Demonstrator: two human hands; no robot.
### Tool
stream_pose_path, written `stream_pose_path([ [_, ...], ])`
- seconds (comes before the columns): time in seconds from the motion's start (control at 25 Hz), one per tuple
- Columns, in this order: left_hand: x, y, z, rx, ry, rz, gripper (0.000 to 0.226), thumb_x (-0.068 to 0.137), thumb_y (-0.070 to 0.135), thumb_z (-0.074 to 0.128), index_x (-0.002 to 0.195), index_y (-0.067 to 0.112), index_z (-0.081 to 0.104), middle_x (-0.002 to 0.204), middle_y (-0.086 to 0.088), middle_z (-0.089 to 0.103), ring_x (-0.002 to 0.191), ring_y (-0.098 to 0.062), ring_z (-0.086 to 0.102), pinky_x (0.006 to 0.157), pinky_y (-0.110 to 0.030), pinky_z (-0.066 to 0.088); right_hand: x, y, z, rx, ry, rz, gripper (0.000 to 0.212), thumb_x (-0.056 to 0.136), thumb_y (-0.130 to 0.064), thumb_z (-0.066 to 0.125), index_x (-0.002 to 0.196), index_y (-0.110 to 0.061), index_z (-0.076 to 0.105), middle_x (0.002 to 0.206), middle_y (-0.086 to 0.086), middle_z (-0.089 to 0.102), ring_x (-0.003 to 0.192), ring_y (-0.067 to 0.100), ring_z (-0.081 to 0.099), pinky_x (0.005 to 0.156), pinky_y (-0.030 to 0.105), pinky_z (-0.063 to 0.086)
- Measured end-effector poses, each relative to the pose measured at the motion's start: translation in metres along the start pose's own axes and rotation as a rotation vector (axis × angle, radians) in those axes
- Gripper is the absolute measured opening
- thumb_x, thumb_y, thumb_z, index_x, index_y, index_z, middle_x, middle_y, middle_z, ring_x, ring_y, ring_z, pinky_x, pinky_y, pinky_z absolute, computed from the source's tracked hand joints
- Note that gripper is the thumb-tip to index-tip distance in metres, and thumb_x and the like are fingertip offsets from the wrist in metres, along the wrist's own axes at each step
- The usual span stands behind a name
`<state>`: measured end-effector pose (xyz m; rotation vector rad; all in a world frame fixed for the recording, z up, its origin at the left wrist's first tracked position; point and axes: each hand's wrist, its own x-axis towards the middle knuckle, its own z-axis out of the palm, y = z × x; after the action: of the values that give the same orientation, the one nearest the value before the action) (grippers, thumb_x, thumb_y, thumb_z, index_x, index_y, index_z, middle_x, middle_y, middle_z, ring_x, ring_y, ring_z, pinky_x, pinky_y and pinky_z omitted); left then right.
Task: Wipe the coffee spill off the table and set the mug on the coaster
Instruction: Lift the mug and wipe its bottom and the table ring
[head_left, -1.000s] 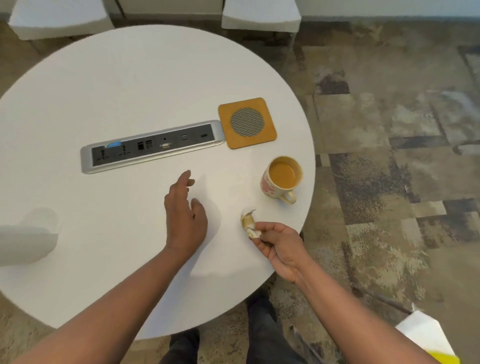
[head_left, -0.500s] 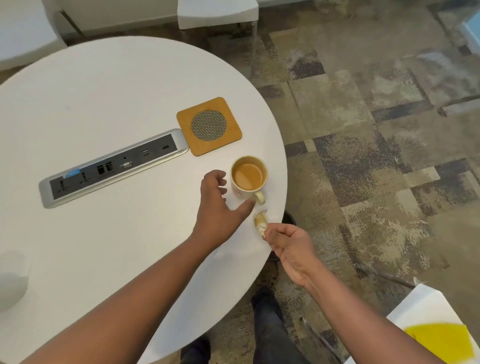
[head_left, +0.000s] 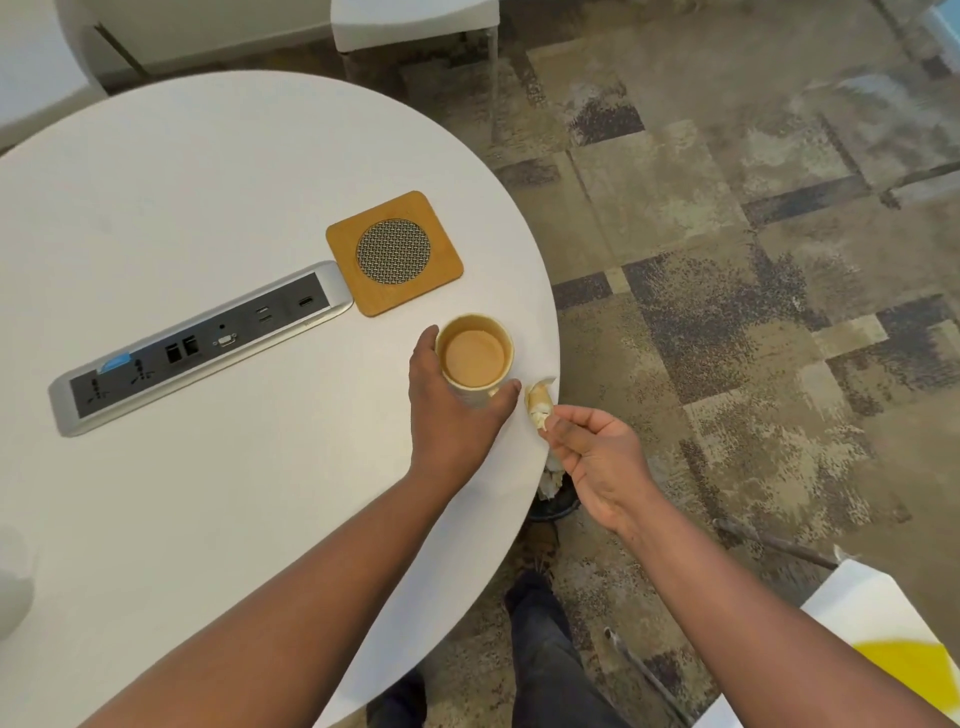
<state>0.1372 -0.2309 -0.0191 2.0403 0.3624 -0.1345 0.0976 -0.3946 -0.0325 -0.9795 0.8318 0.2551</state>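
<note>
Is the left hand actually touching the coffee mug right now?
Touching. The head view shows the left hand wrapped around the mug, fingers on its far-left side and thumb against its near side.

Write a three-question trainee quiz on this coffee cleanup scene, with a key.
1. True or false: the cream ceramic mug of coffee already stands on the square wooden coaster with the round mesh centre.
2. Which hand grips the mug?
3. The right hand pinches: A) a crumpled coffee-stained tissue B) a spoon C) a cable.

Key: 1 false, it stands on the round white table beside the coaster. 2 the left hand. 3 A.
</note>
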Motion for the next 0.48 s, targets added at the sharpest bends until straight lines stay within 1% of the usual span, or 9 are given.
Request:
stream_pose_path([
  [0.08, 0.002, 0.003, 0.005, -0.01, 0.043, -0.016, 0.101, 0.069, 0.041, 0.088, 0.151, 0.022, 0.032, 0.149, 0.002, 0.044, 0.137, -0.019, 0.045, 0.111, -0.047, 0.044, 0.004, -0.002, 0.001, -0.026, -0.004, 0.005, 0.011, 0.087, 0.01, 0.065, 0.092, 0.001, 0.068, 0.075, 0.008, 0.074, 0.07, 0.017, 0.069, 0.059, 0.023, 0.057],
  [0.16, 0.003, 0.007, 0.01, 0.005, 0.086, -0.031, 0.1, 0.068, 0.038, 0.088, 0.15, 0.022, 0.033, 0.146, 0.002, 0.046, 0.134, -0.019, 0.047, 0.11, -0.046, 0.045, 0.007, -0.003, 0.002, -0.039, -0.011, 0.008, 0.011, 0.087, 0.009, 0.065, 0.091, -0.001, 0.068, 0.076, 0.008, 0.075, 0.07, 0.017, 0.069, 0.059, 0.024, 0.057],
  [0.24, 0.004, 0.011, 0.012, 0.027, 0.116, -0.036, 0.098, 0.067, 0.038, 0.089, 0.148, 0.021, 0.036, 0.144, 0.002, 0.048, 0.132, -0.019, 0.049, 0.108, -0.043, 0.046, 0.009, -0.004, 0.002, -0.02, -0.009, 0.006, 0.012, 0.086, 0.01, 0.065, 0.09, 0.0, 0.068, 0.078, 0.009, 0.075, 0.072, 0.017, 0.07, 0.065, 0.024, 0.059],
  [0.36, 0.007, 0.015, 0.01, 0.052, 0.14, -0.017, 0.091, 0.063, 0.039, 0.091, 0.139, 0.023, 0.044, 0.133, 0.006, 0.054, 0.12, -0.017, 0.055, 0.097, -0.039, 0.051, 0.012, -0.006, 0.005, 0.016, -0.023, 0.0, 0.013, 0.084, 0.011, 0.067, 0.094, 0.001, 0.068, 0.082, 0.01, 0.076, 0.076, 0.018, 0.072, 0.077, 0.026, 0.061],
  [0.48, 0.005, 0.016, -0.002, 0.067, 0.132, -0.007, 0.088, 0.059, 0.045, 0.092, 0.134, 0.028, 0.047, 0.127, 0.011, 0.058, 0.112, -0.012, 0.059, 0.091, -0.039, 0.055, 0.014, -0.007, 0.007, 0.026, -0.031, 0.0, 0.014, 0.084, 0.009, 0.068, 0.094, 0.0, 0.069, 0.086, 0.011, 0.076, 0.081, 0.019, 0.071, 0.085, 0.029, 0.06],
])
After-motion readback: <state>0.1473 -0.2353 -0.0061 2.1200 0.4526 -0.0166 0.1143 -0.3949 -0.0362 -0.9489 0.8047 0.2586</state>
